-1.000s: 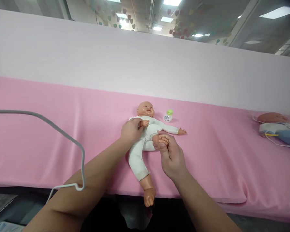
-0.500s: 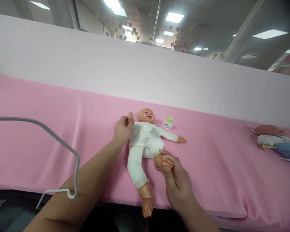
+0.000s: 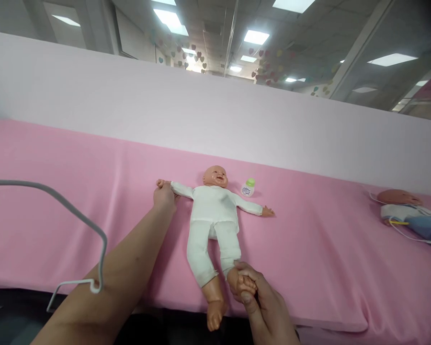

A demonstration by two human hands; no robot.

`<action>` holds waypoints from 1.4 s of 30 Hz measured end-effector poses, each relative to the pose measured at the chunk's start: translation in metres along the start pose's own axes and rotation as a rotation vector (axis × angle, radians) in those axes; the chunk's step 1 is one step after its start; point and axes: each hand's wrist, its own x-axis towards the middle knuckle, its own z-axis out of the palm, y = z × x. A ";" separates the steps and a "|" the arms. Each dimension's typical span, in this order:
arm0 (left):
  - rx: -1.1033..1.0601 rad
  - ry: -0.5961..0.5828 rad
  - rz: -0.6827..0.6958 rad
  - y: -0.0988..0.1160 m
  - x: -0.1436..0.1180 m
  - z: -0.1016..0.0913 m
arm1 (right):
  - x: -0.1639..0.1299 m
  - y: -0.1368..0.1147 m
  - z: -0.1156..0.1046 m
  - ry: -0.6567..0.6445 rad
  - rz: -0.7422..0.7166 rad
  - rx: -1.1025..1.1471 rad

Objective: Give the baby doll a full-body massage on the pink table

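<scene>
Baby doll [image 3: 212, 211] lies face-up on pink table [image 3: 93, 191]. Left hand [image 3: 164, 196] grip closed on its wrist, right hand [image 3: 262, 302] grip wraps one foot. Prob. light, soft cloth body w/ stiff plastic limbs; limbs = best hold.

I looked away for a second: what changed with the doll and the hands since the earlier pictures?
The left hand drew the baby doll in white clothes by its arm from across the chest out to the side. The right hand pulled the bent leg straight towards the pink mattress edge, gripping the foot throughout. The small green-capped bottle and the second doll stayed put.
</scene>
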 end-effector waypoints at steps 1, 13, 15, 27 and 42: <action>0.019 -0.011 0.032 0.001 -0.007 0.002 | 0.000 0.000 0.000 0.007 -0.002 0.002; 0.815 -0.577 0.740 -0.005 -0.086 0.020 | 0.068 -0.029 -0.008 0.073 -0.108 -0.007; 0.867 -0.618 0.779 -0.005 -0.088 0.020 | 0.081 -0.026 -0.004 0.082 -0.083 -0.010; 0.891 -0.598 0.722 -0.002 -0.090 0.020 | 0.107 -0.017 0.013 0.131 -0.098 -0.039; -0.005 0.094 -0.116 0.013 -0.003 0.006 | 0.003 -0.013 -0.008 0.026 -0.050 -0.034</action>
